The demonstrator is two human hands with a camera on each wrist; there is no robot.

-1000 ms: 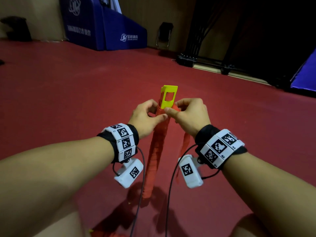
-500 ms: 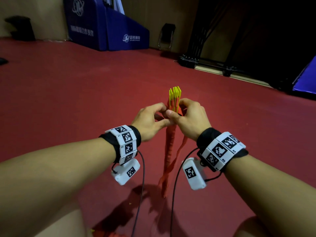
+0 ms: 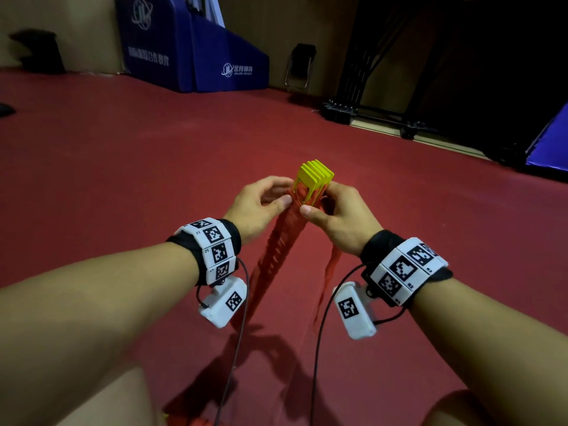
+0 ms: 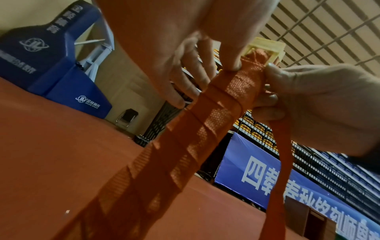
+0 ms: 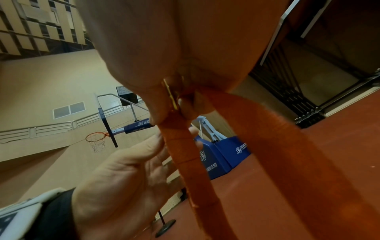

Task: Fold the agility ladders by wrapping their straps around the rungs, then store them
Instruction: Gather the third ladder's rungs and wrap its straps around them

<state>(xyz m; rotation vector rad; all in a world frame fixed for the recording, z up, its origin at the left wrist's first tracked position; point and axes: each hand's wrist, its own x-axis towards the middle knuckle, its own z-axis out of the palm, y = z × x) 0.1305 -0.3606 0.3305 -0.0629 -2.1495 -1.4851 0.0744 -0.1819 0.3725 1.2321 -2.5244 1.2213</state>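
At frame centre, above the red floor (image 3: 123, 179), we hold the bundled agility ladder. Our left hand (image 3: 258, 207) pinches the wrapped orange strap (image 3: 276, 253) just below the stacked yellow rungs (image 3: 315, 176); our right hand (image 3: 341, 216) curls around the same spot. A loose strap end (image 3: 330, 269) hangs under it. Blue padded bases (image 3: 196, 53) stand upper left.

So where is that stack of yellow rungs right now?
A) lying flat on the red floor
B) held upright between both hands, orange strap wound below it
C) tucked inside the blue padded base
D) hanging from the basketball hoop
B: the yellow rungs stand upright between the left hand and right hand, above the wound orange strap.
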